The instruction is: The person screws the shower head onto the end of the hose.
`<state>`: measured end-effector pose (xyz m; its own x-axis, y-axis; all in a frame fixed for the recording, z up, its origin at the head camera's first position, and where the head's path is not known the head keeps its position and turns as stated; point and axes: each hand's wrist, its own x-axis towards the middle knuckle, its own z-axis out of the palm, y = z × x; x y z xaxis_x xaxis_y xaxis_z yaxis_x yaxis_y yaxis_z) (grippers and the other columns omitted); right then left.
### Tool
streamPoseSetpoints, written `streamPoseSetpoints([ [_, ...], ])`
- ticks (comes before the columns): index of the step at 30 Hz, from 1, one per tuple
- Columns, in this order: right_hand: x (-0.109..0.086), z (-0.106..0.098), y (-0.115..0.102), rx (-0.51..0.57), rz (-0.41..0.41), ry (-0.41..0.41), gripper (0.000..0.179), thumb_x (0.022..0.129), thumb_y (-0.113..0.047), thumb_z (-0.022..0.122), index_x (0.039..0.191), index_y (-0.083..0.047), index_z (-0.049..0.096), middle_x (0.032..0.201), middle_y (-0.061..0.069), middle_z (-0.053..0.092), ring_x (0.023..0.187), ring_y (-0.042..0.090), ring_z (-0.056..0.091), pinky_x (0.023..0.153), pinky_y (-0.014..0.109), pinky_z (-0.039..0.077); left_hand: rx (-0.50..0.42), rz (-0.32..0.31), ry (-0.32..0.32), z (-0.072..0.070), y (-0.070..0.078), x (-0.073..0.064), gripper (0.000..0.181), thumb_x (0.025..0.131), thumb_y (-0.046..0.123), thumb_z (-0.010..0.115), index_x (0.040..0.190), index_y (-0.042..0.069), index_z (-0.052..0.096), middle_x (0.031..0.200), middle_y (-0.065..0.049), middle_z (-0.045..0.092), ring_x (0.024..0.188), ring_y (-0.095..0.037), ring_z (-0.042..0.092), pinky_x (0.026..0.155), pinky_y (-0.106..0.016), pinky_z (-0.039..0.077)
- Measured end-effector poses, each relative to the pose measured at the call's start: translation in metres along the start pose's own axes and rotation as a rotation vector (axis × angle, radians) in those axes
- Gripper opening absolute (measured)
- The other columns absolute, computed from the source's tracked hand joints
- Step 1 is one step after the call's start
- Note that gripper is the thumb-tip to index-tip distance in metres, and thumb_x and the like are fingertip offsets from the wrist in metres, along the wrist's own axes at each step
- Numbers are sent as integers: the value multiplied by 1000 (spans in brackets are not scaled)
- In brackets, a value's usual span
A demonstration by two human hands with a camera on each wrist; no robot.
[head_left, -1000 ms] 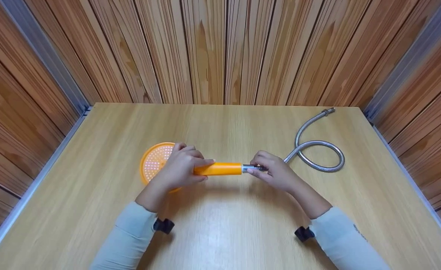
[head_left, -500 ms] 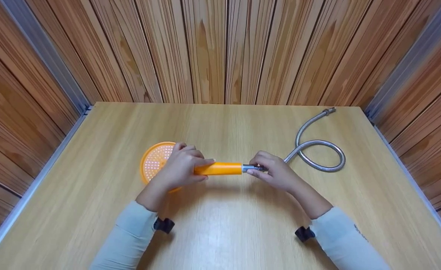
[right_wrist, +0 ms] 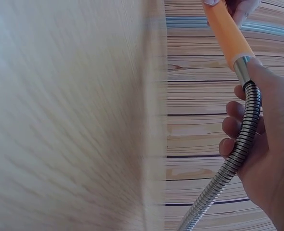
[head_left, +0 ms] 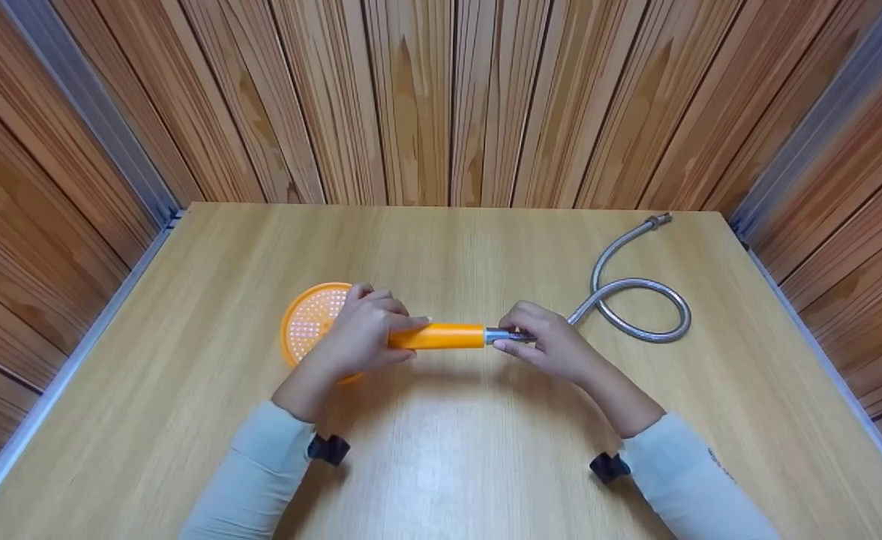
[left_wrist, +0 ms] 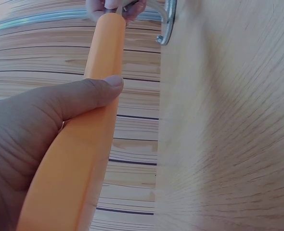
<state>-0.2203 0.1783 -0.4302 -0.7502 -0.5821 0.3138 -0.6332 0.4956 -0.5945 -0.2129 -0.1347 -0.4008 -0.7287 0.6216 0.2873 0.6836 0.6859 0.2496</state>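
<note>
An orange shower head lies crosswise in front of me, its round perforated face to the left. My left hand grips its handle, thumb along the top, and covers the neck. At the handle's right end sits a silver connector of the metal shower hose. My right hand pinches that connector between thumb and fingers, right beside the handle end. In the right wrist view the ribbed hose runs down across the curled fingers. Connector and handle end meet there with no visible gap.
The rest of the hose makes a loop on the right side of the wooden table. Its free end fitting points to the back right corner. Wood-plank walls with metal corner rails stand around the table.
Almost nothing differs. Both hands keep their hold on the shower head and the hose connector; the head view has shifted very slightly.
</note>
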Motion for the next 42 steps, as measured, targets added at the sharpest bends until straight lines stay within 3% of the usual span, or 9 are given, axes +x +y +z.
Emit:
streamPoseSetpoints([
  [4, 0, 0, 0, -13, 18, 0, 25, 92, -37, 66, 104, -16, 69, 96, -9, 57, 85, 10, 55, 77, 29, 51, -6, -6, 2, 1, 0, 0, 45, 78, 34, 83, 120, 22, 72, 93, 5, 69, 92, -16, 50, 94, -44, 26],
  [10, 0, 1, 2, 7, -7, 35, 31, 83, -24, 79, 108, -14, 64, 97, -6, 58, 84, 12, 55, 75, 28, 51, -9, -9, 8, 2, -1, 0, 45, 78, 34, 84, 120, 22, 72, 92, 5, 69, 91, -16, 50, 93, -44, 25],
  [14, 0, 1, 2, 3, -34, 33, 26, 83, -18, 79, 104, -12, 63, 95, -5, 58, 84, 12, 56, 77, 28, 53, -6, -8, 4, 2, -1, 0, 45, 78, 34, 83, 120, 23, 72, 92, 5, 69, 92, -16, 50, 94, -45, 25],
  [18, 0, 1, 2, -6, -14, 20, 20, 87, -26, 74, 102, -15, 66, 95, -9, 57, 84, 9, 56, 78, 28, 52, -11, -10, 0, 1, -1, -1, 45, 79, 35, 83, 121, 23, 72, 93, 5, 69, 92, -16, 50, 96, -46, 25],
  [23, -1, 1, 1, -32, 15, 12, 20, 93, -33, 67, 101, -15, 69, 93, -9, 56, 80, 10, 53, 71, 28, 48, -9, 9, 14, 0, -1, 0, 44, 79, 34, 83, 119, 22, 73, 93, 2, 70, 91, -17, 51, 95, -46, 26],
  [28, 0, 1, 1, 2, 40, 14, 31, 89, -32, 72, 113, -14, 63, 96, -7, 58, 82, 12, 55, 74, 30, 50, -9, 7, 9, 2, -2, 0, 45, 78, 34, 83, 120, 21, 72, 93, 2, 70, 91, -17, 51, 95, -46, 25],
  [35, 0, 0, 1, 8, 2, 6, 25, 89, -31, 72, 105, -15, 61, 95, -8, 57, 84, 11, 55, 77, 29, 51, -27, -9, 1, 3, -2, -1, 45, 78, 34, 83, 120, 21, 72, 94, 4, 69, 91, -16, 49, 95, -46, 25],
  [42, -1, -1, 1, -26, 30, 3, 23, 92, -34, 67, 104, -15, 66, 95, -9, 57, 81, 11, 53, 73, 29, 49, -18, 13, 10, 2, -2, 0, 44, 79, 34, 82, 120, 22, 72, 94, 2, 70, 91, -18, 51, 94, -46, 26],
])
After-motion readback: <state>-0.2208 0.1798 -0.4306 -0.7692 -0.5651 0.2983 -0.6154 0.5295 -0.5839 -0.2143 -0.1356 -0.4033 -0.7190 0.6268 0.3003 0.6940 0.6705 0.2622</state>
